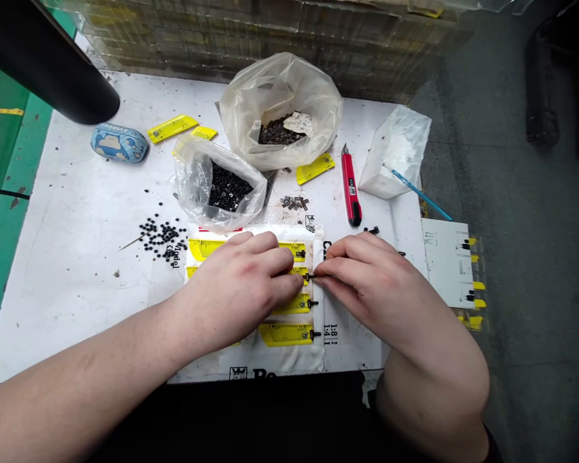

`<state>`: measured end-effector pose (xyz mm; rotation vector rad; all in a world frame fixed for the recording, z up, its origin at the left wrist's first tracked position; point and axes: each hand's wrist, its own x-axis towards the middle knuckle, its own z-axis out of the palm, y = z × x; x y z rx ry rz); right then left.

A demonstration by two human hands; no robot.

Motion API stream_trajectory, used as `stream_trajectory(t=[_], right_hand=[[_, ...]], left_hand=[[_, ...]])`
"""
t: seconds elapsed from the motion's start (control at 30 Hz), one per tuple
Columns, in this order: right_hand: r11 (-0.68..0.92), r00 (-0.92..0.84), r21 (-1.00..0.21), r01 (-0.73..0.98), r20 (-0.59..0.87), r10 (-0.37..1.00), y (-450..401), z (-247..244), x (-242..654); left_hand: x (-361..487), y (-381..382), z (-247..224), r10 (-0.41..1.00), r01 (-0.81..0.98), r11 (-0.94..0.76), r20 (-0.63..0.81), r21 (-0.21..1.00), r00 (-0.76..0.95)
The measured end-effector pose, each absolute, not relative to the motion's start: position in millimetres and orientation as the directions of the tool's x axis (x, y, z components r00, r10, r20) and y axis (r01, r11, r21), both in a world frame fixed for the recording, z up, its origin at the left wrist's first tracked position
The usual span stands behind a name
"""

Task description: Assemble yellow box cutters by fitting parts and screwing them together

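Right hand: grip pinched on a black clip at the end of a yellow strip; left hand lies over the strip, whether clamped cannot tell; strip probably light, stiff, slick, best held by its long edges; clip likely fragile, best taken by its stem; white-covered bench beneath both grips; plastic bags beyond; grey floor off right.

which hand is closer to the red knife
Right. The right hand is on the near side of the red knife; the left hand is farther off, leftward.
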<state>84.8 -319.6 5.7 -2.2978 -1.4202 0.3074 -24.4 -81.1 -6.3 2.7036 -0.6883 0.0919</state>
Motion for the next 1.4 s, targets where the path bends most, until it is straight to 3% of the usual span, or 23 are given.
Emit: stream_trajectory(t=[0.37, 0.67, 0.83, 0.93, 1.17, 1.4], right_hand=[[-0.336, 0.411, -0.446, 0.829, 0.079, 0.908, -315, 3, 83], [-0.277, 0.385, -0.54, 0.795, 0.096, 0.918, -314, 8, 79], [-0.286, 0.363, -0.506, 0.814, 0.059, 0.93, -318, 20, 74], [-0.328, 0.383, -0.467, 0.821, 0.025, 0.924, -315, 30, 75], [-0.605, 0.624, -0.155, 0.781, 0.148, 0.768, -274, 22, 105], [-0.705, 0.739, -0.236, 0.669, 0.115, 0.664, -250, -3, 115]], left_hand=[[-23, -81, -4, -0.446, -0.453, -0.835, 0.097, 0.314, 0.89], [-24, -83, -7, -0.445, -0.475, -0.841, 0.166, 0.26, 0.88], [-26, -82, -6, -0.445, -0.474, -0.843, 0.165, 0.255, 0.88], [-26, -82, -5, -0.446, -0.472, -0.843, 0.153, 0.257, 0.882], [-28, -80, 2, -0.464, -0.471, -0.837, 0.094, 0.278, 0.881], [-28, -81, 4, -0.455, -0.461, -0.842, 0.092, 0.279, 0.886]])
